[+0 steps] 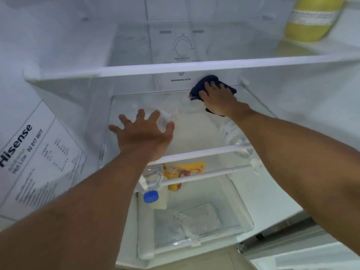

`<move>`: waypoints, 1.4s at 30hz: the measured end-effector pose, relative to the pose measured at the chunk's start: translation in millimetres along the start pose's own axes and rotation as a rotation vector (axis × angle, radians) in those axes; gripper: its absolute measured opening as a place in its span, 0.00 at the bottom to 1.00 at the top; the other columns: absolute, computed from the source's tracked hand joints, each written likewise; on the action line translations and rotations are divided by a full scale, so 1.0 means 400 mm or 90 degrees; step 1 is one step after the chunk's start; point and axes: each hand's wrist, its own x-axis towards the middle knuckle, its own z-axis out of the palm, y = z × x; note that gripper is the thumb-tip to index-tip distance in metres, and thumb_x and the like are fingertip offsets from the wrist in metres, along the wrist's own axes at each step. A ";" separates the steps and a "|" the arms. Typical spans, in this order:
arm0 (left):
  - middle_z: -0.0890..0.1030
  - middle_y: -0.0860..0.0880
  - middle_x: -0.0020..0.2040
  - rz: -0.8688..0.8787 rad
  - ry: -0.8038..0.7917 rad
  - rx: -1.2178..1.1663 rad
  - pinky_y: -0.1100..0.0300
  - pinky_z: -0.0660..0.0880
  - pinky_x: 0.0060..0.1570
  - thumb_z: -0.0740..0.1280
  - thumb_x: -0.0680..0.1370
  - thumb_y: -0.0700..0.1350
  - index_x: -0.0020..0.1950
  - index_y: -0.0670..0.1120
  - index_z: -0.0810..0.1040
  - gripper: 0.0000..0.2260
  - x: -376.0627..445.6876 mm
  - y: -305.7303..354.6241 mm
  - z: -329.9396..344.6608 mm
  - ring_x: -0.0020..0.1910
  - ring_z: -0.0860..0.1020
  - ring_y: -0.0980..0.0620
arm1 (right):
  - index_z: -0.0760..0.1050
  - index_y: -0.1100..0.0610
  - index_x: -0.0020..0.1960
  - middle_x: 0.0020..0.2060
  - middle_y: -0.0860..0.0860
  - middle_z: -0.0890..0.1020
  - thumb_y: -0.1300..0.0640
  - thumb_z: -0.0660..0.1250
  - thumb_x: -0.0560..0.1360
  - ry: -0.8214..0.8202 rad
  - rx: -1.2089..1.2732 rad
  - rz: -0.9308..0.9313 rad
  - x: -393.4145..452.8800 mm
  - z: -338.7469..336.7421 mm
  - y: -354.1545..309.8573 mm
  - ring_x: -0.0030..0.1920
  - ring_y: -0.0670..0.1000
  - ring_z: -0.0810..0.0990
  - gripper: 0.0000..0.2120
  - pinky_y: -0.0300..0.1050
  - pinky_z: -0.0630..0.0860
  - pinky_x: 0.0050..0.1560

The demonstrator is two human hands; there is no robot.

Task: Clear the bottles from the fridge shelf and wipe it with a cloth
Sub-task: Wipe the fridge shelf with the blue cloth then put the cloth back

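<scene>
The glass fridge shelf [194, 131] fills the middle of the view. My right hand [220, 100] presses a dark blue cloth [212, 82] flat against the shelf's far right corner, near the back wall. My left hand [142, 133] lies palm down with fingers spread on the front left of the same shelf and holds nothing. A clear plastic bottle [235, 139] shows under my right forearm at the shelf's right side; whether it lies on or below the glass I cannot tell. Another clear bottle with a blue cap [152, 184] lies on the level below.
A yellow container [309, 18] stands on the upper shelf [175, 69] at the far right. A yellow packet [181, 172] lies beside the blue-capped bottle below. A clear drawer [194, 230] sits at the bottom. A printed label [39, 156] covers the left wall.
</scene>
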 end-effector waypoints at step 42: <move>0.46 0.56 0.85 0.023 0.000 -0.025 0.30 0.40 0.76 0.42 0.84 0.62 0.84 0.60 0.49 0.27 0.034 -0.058 0.036 0.83 0.43 0.37 | 0.65 0.71 0.69 0.64 0.71 0.71 0.57 0.51 0.84 0.034 -0.050 -0.020 -0.033 -0.023 0.007 0.61 0.72 0.72 0.21 0.69 0.71 0.61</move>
